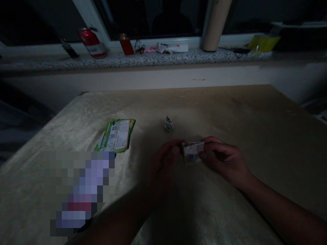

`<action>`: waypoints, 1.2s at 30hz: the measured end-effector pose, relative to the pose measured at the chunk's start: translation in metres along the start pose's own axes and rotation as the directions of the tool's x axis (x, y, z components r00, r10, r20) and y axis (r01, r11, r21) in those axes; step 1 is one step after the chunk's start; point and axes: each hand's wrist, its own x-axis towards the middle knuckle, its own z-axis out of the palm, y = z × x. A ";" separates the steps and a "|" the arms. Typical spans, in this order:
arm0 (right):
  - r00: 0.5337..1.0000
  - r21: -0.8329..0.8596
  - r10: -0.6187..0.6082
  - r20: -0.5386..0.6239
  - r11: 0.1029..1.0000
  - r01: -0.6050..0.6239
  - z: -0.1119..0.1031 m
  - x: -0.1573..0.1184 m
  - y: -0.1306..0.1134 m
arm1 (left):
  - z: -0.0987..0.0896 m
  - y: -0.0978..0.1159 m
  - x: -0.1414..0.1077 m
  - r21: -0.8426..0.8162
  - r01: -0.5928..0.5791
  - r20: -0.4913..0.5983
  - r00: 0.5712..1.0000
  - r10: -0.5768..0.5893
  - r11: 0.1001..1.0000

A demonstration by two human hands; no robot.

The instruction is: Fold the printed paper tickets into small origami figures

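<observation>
Your right hand (227, 163) pinches the folded paper (192, 153) at its three o'clock edge, probably keeping its layers together. Your left hand (163, 161) curls at nine o'clock, perhaps steadying it; I cannot tell whether it grips. A small folded piece (168, 125) sits apart toward half past ten, leaving your fingers room.

On the speckled sill (153, 60) stand a red can (91, 41), a pale tube (216, 25), perhaps a yellow container (264, 43).
</observation>
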 end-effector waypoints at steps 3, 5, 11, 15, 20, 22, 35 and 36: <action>1.000 0.005 0.008 -0.028 1.000 -0.007 0.001 -0.001 0.001 | -0.001 -0.002 -0.001 0.024 -0.046 -0.067 0.997 0.048 0.999; 0.998 -0.009 -0.004 -0.055 1.000 0.004 0.001 -0.001 0.002 | -0.002 -0.004 -0.001 0.080 -0.166 -0.132 0.976 0.175 0.983; 0.999 -0.047 -0.037 -0.029 0.998 0.036 0.004 -0.001 0.002 | -0.006 -0.011 0.000 0.309 -0.437 -0.017 0.885 0.465 0.845; 0.998 -0.074 -0.051 -0.028 0.996 0.049 0.003 -0.001 0.003 | -0.005 -0.012 0.000 0.322 -0.451 -0.017 0.876 0.482 0.832; 0.998 -0.102 -0.044 -0.052 0.994 0.039 0.002 -0.001 0.005 | -0.005 -0.008 0.001 0.387 -0.470 0.003 0.861 0.509 0.793; 0.997 -0.102 -0.045 -0.060 0.994 0.038 0.003 0.000 0.005 | -0.005 -0.008 0.002 0.397 -0.477 0.028 0.860 0.509 0.784; 0.997 -0.191 -0.083 0.008 0.978 0.083 -0.002 -0.001 0.001 | -0.008 -0.007 0.001 0.567 -0.596 0.300 0.793 0.530 0.569; 0.997 -0.218 -0.076 0.003 0.973 0.075 -0.002 -0.001 0.002 | -0.008 -0.007 0.001 0.569 -0.627 0.338 0.768 0.544 0.532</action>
